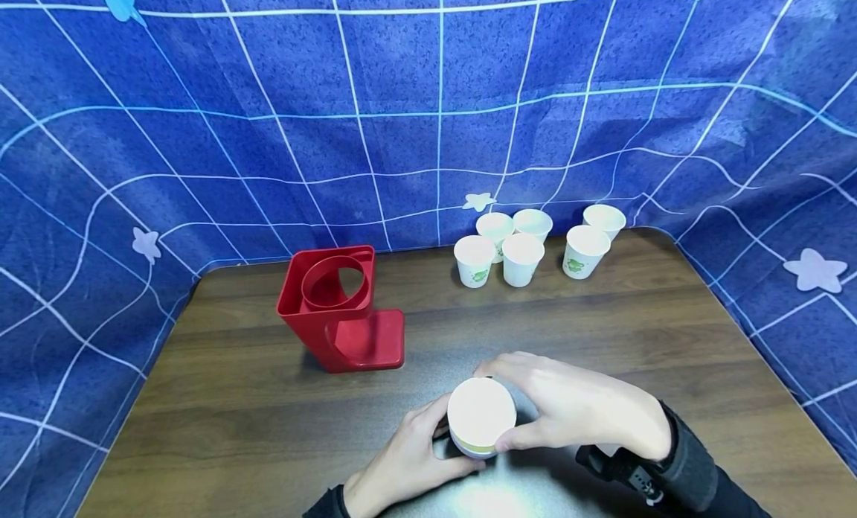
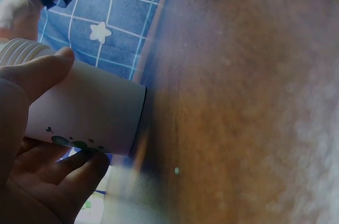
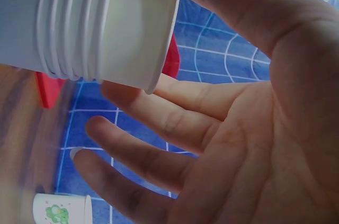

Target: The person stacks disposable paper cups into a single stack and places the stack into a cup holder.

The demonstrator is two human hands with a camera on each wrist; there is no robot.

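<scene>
Wood-grain table (image 1: 602, 339), blue grid cloth (image 1: 402, 94) (starred), both hands' grip apparently grasping stacked cups (image 1: 480, 417).

The stack of cups (image 1: 480, 416) is white with a yellowish band and small green marks low on its side. The loose cups (image 1: 521, 259) are white with green prints. The holder (image 1: 340, 310) is plain red. The surface (image 1: 602, 324) is dark brown woodgrain. The cloth (image 1: 428, 109) is blue, crossed by pale grid lines with light stars.
</scene>
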